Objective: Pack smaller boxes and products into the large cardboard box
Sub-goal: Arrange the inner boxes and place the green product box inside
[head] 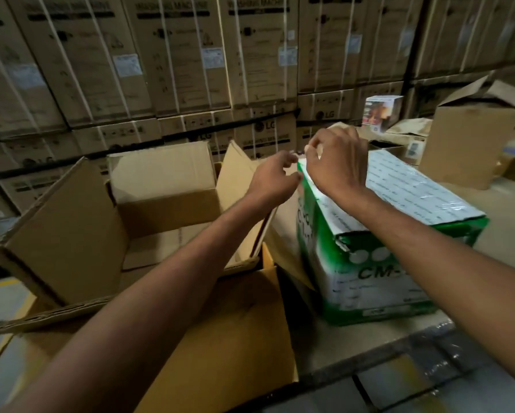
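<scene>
Fingers of left hand (272, 177) and right hand (336, 165) pinch the green box (384, 263) at its far corner, likely to lift it into the cardboard box (71, 234).

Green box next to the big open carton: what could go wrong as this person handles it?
1. The left hand and right hand pinch only the far top corner of the green box; lifted from there, it might tip or slip.
2. Its near top edge looks torn and may rip further.
3. The raised flap of the large cardboard box beside it could snag it.
</scene>
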`<state>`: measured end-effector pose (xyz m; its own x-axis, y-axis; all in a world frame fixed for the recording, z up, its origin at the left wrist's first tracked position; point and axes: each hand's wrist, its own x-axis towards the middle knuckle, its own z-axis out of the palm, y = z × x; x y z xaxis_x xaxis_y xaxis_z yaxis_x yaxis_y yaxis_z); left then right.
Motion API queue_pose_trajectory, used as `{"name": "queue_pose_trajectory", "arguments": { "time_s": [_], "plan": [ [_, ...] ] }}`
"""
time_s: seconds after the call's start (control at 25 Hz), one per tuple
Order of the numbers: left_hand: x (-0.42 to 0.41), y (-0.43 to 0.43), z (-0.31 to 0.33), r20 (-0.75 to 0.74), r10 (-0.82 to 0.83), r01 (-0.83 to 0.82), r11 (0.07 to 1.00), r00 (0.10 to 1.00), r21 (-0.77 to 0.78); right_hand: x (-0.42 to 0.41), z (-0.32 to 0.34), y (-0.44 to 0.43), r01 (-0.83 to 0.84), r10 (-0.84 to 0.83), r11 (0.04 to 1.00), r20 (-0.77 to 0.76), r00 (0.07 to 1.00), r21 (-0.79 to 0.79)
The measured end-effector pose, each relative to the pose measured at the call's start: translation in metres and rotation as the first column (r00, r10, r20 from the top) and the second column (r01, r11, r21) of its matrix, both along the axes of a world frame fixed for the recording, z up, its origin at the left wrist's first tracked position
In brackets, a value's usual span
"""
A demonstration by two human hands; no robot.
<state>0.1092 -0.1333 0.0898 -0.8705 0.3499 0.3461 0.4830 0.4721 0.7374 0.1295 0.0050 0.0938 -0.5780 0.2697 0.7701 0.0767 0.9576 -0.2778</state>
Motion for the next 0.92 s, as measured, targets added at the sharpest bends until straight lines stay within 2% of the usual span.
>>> {"name": "queue_pose_trajectory", "arguments": {
  "time_s": [0.04,0.12,0.24,0.32,0.4,0.48,0.56,0.76,0.92],
  "plan": [
    [0.002,0.018,-0.006,0.041,-0.009,0.009,1.0,0.999,-0.011,0.009,-0.002,0.022,0.047,-0.046,0.998,0.016,0.999,-0.034],
    [0.006,0.048,-0.021,0.172,-0.028,0.032,0.999,0.985,-0.022,0.022,-0.006,0.07,0.168,-0.155,0.983,0.148,0.977,-0.078],
    [0.007,0.082,-0.044,0.393,-0.034,0.024,0.999,0.919,0.032,0.043,-0.014,0.145,0.362,-0.276,0.926,0.463,0.842,-0.106],
    [0.011,0.098,-0.055,0.519,0.004,-0.052,0.996,0.854,0.079,0.055,-0.024,0.182,0.446,-0.281,0.888,0.641,0.715,-0.109],
    [0.014,0.11,-0.064,0.592,0.036,-0.108,0.99,0.805,0.086,0.064,-0.036,0.204,0.441,-0.174,0.879,0.736,0.654,-0.184],
    [0.012,0.12,-0.073,0.574,0.083,-0.144,0.988,0.815,0.061,0.068,-0.045,0.216,0.377,-0.052,0.88,0.731,0.681,-0.289],
    [0.009,0.126,-0.076,0.546,0.106,-0.184,0.979,0.831,0.091,0.07,-0.051,0.222,0.324,-0.015,0.887,0.682,0.731,-0.328],
    [0.018,0.134,-0.068,0.441,0.041,-0.153,0.963,0.897,0.22,0.082,-0.046,0.228,0.284,-0.06,0.891,0.529,0.846,-0.354],
    [0.02,0.137,-0.021,0.295,-0.047,-0.053,0.945,0.954,0.324,0.097,0.008,0.232,0.225,-0.114,0.919,0.328,0.938,-0.323]
  ]
}}
